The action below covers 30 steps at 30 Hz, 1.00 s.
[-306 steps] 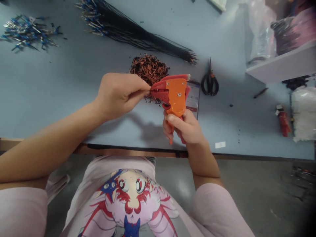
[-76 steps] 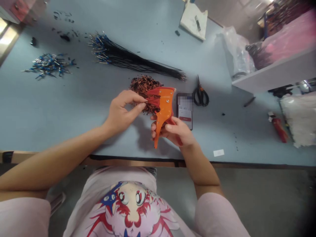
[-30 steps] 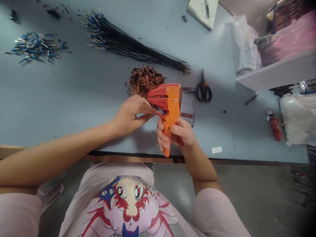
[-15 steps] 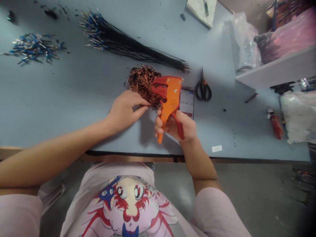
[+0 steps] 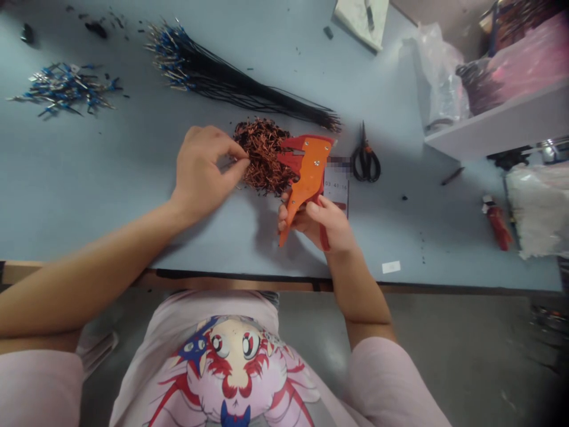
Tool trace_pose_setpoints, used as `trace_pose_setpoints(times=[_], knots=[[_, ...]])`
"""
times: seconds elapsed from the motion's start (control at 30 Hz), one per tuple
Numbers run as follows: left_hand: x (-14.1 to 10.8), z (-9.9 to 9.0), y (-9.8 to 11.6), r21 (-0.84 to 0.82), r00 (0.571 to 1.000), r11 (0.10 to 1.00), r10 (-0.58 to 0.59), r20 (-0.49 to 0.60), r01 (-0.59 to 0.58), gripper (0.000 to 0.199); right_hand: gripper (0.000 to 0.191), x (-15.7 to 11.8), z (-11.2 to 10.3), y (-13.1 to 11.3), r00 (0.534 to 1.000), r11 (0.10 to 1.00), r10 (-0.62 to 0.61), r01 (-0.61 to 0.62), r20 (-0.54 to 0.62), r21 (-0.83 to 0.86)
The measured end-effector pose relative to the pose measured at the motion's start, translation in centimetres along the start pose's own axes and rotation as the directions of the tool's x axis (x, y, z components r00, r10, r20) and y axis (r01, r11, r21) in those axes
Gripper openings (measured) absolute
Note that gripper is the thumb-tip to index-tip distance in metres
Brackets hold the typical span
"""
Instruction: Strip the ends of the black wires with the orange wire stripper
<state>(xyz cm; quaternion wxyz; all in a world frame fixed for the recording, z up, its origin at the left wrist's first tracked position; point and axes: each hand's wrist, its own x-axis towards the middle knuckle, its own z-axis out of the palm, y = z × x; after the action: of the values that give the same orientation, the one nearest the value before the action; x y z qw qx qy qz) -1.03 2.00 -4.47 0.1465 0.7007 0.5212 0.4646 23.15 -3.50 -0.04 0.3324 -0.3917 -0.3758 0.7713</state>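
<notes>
My right hand (image 5: 326, 222) is wrapped round the handles of an orange and red wire stripper (image 5: 309, 172), its red jaws pointing left over a heap of short copper wire pieces (image 5: 264, 151). At the left edge of that heap, my left hand (image 5: 207, 169) pinches thumb and forefinger together; what lies between the tips is too small to make out. Behind the heap stretches a bundle of black wires (image 5: 253, 86) with blue-sleeved metal ends at its left. A separate pile of blue and silver terminals (image 5: 66, 89) lies at the far left.
Black-handled scissors (image 5: 367, 160) and a phone (image 5: 336, 187) showing a timer lie right of the tool. Farther right are a red-handled tool (image 5: 496, 224), a pen (image 5: 453, 176) and a white shelf (image 5: 498, 115) with plastic bags. A notepad (image 5: 360, 21) lies at the back.
My left hand has moved left and away from me, from the heap's front to its left edge, still pinching. The wire stripper has tilted slightly in my right hand.
</notes>
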Motion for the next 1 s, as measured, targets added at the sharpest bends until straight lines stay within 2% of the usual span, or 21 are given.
trace_pose_setpoints(times=[0.07,0.17,0.3,0.5,0.67,1.0], knots=[[0.2,-0.2,0.2,-0.105,0.998,0.993,-0.059,-0.002,0.058,0.007,0.050,-0.2,0.1,0.1,1.000,1.000,0.011,-0.011,-0.006,-0.020],[0.5,-0.6,0.4,-0.163,0.997,0.984,-0.080,-0.018,0.076,0.009,0.052,-0.4,0.3,0.1,0.999,0.999,0.030,-0.031,-0.018,-0.039],[0.4,-0.5,0.5,-0.153,0.999,0.987,-0.050,-0.008,0.048,0.009,0.051,-0.6,0.3,0.1,1.000,0.999,0.018,-0.018,-0.024,-0.029],[0.0,-0.3,1.0,-0.143,0.999,0.989,0.025,-0.026,-0.028,0.009,0.048,-0.7,0.3,0.1,0.999,1.000,0.014,-0.013,0.042,-0.014],[0.0,-1.1,1.8,-0.097,0.998,0.995,0.018,0.067,-0.012,0.010,0.047,-0.7,0.6,0.2,0.999,0.998,0.020,-0.018,0.033,-0.062],[-0.1,-0.5,1.4,-0.087,0.997,0.996,0.041,0.068,-0.035,0.015,0.040,-0.5,1.2,-0.1,1.000,0.993,-0.007,0.009,0.016,-0.121]])
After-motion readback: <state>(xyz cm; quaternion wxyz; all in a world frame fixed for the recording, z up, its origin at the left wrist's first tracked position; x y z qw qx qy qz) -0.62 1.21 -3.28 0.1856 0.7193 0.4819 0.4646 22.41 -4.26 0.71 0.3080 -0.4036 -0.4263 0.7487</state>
